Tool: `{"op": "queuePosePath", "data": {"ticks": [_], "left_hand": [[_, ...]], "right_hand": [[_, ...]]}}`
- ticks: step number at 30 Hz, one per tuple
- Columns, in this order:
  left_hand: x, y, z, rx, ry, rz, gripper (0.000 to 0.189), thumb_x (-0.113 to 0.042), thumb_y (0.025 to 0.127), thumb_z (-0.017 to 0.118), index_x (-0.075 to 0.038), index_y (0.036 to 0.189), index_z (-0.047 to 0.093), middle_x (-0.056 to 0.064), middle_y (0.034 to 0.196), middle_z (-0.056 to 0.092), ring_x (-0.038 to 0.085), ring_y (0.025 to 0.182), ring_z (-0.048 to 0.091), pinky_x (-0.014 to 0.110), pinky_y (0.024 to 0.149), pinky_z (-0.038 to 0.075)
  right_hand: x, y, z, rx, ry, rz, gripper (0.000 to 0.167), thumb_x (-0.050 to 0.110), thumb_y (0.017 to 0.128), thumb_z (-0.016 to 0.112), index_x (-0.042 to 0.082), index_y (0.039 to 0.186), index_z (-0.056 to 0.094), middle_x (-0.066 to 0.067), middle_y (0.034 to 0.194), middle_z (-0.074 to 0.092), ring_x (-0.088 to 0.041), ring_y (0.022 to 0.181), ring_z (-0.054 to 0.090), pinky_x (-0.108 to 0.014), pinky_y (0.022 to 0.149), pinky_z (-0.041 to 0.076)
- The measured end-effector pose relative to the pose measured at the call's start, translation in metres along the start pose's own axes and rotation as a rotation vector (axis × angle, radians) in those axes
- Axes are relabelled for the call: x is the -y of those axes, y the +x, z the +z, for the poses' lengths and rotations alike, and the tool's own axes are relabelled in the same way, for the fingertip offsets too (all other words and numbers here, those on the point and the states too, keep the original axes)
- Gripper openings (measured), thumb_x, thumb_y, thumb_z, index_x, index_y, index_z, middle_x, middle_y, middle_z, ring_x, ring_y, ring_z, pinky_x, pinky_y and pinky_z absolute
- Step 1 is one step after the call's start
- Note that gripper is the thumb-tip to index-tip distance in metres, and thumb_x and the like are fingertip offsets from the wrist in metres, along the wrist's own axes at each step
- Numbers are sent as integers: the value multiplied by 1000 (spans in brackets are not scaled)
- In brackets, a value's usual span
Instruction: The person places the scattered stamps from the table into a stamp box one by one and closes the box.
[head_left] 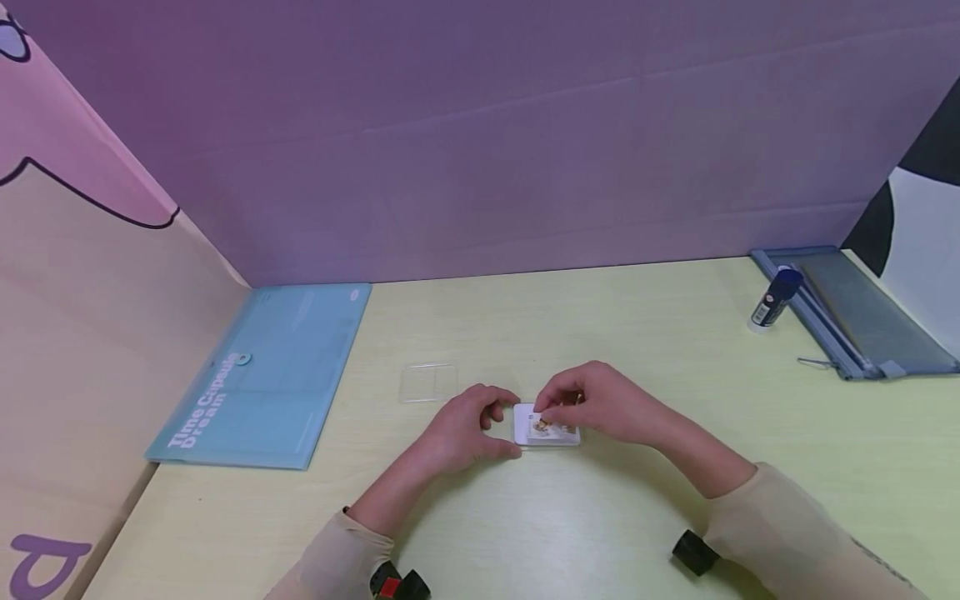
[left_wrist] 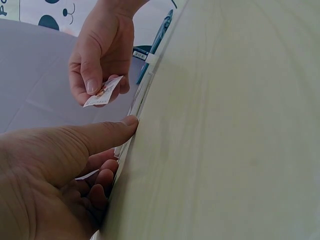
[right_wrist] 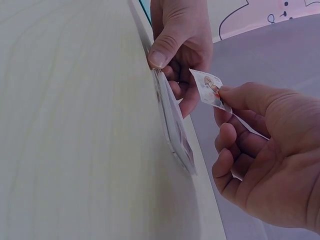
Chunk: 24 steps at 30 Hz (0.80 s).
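Pale tabletop [head_left: 592, 533]: right hand [head_left: 606, 406] pinches small printed paper [right_wrist: 205, 88] above white case [head_left: 521, 428]; left hand [head_left: 467, 432] grips case's end.

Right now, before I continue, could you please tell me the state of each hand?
Left hand: closed, holding one end of the case.
Right hand: closed, pinching a card between thumb and finger.

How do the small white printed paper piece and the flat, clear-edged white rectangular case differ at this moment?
Size: the paper piece is smaller than the case.
Thickness: the paper piece is thin; the case is visibly thicker.
Position: the paper piece is raised in the right hand's grip; the case is below it, the left hand touching one end.
Shared: both are mainly white and four-sided.
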<state>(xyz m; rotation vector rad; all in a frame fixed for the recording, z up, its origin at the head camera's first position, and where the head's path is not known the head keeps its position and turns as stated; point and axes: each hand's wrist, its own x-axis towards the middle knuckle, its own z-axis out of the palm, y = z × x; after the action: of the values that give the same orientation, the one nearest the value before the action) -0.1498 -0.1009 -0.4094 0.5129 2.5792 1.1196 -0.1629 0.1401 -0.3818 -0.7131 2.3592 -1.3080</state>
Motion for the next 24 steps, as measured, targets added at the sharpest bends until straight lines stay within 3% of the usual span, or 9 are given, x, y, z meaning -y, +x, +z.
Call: {"op": "queuePosePath", "data": {"ticks": [11, 24], "left_hand": [[0, 1, 0, 7, 12, -4, 54, -19, 77, 90, -12, 125, 66, -2, 96, 55, 16, 86, 49, 27, 71, 41], [0, 1, 0, 7, 12, -7, 55, -19, 77, 90, -12, 126, 65, -2, 96, 55, 16, 87, 49, 28, 71, 41]], "right_hand": [[2, 9, 4, -5, -30, -28, 7, 9, 92, 73, 13, 96, 77, 4, 88, 70, -21, 82, 59, -30, 70, 49], [-3, 15, 8, -20, -42, 20, 9, 7, 92, 72, 14, 95, 78, 5, 88, 71, -21, 84, 61, -35, 75, 49]]}}
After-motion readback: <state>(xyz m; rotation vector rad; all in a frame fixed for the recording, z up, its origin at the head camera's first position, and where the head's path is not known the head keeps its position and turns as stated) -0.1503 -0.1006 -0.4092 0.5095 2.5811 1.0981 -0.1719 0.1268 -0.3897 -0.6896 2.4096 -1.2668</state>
